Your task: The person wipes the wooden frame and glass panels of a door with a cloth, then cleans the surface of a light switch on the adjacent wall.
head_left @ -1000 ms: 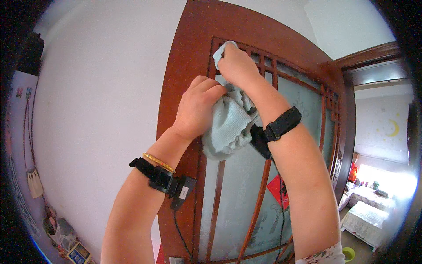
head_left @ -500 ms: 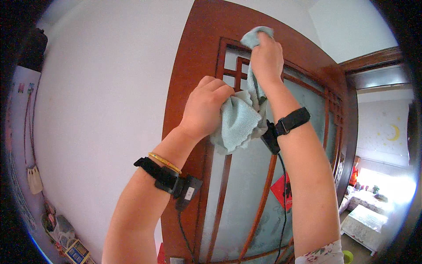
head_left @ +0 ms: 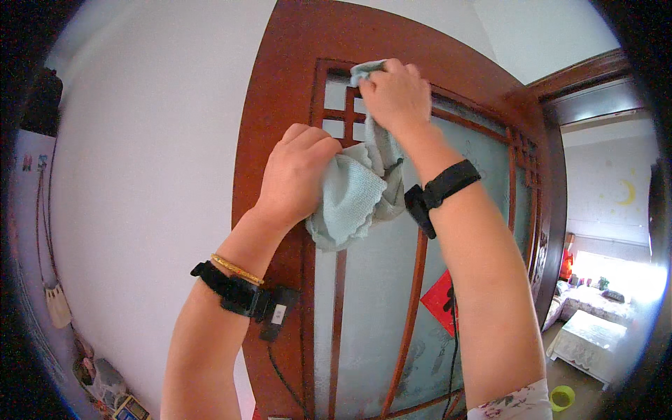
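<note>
A pale blue-green cloth (head_left: pixel 348 192) hangs bunched in front of a brown wooden door (head_left: pixel 276 91). My left hand (head_left: pixel 297 170) is closed on the cloth's gathered part, near the left upright of the door's glazed panel. Higher and to the right, my right hand (head_left: pixel 397 94) pinches another end of the cloth against the upper lattice (head_left: pixel 350 115). Between the two hands the cloth stretches in a twisted strip. Behind it lies frosted glass (head_left: pixel 374 294), partly hidden by the cloth and my arms.
A red paper diamond (head_left: pixel 439 302) is on the glass. Black straps with small devices and cables are on both forearms. Right of the door, an opening shows a room with a covered low table (head_left: pixel 586 343) and a green bin (head_left: pixel 561 397). A white wall (head_left: pixel 147 175) stands left.
My right hand has come down and left with its end of the cloth, from the door's top rail to the lattice. The view has shifted slightly; my left hand still grips the cloth.
</note>
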Tool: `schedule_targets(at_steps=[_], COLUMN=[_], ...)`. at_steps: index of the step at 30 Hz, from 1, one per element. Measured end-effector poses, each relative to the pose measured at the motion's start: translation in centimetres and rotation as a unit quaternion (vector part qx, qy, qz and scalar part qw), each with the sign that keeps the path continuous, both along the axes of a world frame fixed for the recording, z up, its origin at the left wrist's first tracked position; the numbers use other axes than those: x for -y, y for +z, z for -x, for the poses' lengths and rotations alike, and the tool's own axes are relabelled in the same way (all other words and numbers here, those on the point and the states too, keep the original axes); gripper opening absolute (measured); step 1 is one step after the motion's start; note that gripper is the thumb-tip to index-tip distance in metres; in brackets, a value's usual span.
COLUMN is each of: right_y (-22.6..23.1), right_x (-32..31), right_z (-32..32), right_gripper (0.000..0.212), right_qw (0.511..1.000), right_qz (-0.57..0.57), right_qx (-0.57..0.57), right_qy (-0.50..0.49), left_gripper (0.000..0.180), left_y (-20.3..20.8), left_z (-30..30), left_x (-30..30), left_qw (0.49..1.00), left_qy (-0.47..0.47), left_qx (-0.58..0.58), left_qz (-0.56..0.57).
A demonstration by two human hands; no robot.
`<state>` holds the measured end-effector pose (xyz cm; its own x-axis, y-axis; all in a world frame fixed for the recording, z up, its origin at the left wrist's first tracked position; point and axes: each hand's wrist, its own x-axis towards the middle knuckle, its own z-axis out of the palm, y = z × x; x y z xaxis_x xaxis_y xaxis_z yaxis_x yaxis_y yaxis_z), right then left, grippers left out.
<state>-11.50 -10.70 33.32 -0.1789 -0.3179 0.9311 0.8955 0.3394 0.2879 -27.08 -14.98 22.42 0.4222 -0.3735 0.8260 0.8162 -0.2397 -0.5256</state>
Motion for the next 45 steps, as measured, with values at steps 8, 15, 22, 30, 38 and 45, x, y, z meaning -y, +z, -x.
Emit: schedule_targets(at_steps=[8, 15, 22, 30, 38, 45], right_y=[0.2, -3.9, -6.8, -8.7, -11.7, -12.9], right_x=[-1.3, -1.7, 0.4, 1.7, 4.4, 3.0], right_z=[-1.9, -6.9, -6.8, -1.7, -7.1, -8.4], right_gripper=[0.022, 0.016, 0.023, 0.038, 0.050, 0.032], right_qw=[0.994, 0.770, 0.836, 0.805, 0.678, 0.560], right_qz=[0.041, 0.281, 0.355, 0.307, 0.637, 0.381], right_qx=[0.049, 0.036, 0.217, 0.125, 0.223, 0.090], right_qy=[0.086, 0.572, 0.359, 0.492, 0.290, 0.730], left_gripper=[0.025, 0.026, 0.025, 0.025, 0.034, 0.029], left_y=[0.0, -0.2, -0.2, -0.3, -0.7, -0.7], left_z=[-0.1, 0.2, 0.1, 0.6, 0.9, -0.1], left_x=[-0.3, 0.1, 0.1, 0.4, 0.2, 0.4], left_qw=[1.000, 1.000, 0.995, 0.984, 0.958, 0.991], left_qy=[-0.008, 0.000, -0.060, -0.087, -0.243, -0.103], left_qx=[-0.024, -0.024, -0.049, -0.028, 0.022, -0.017], left_qz=[-0.010, -0.003, 0.057, 0.155, 0.149, 0.090])
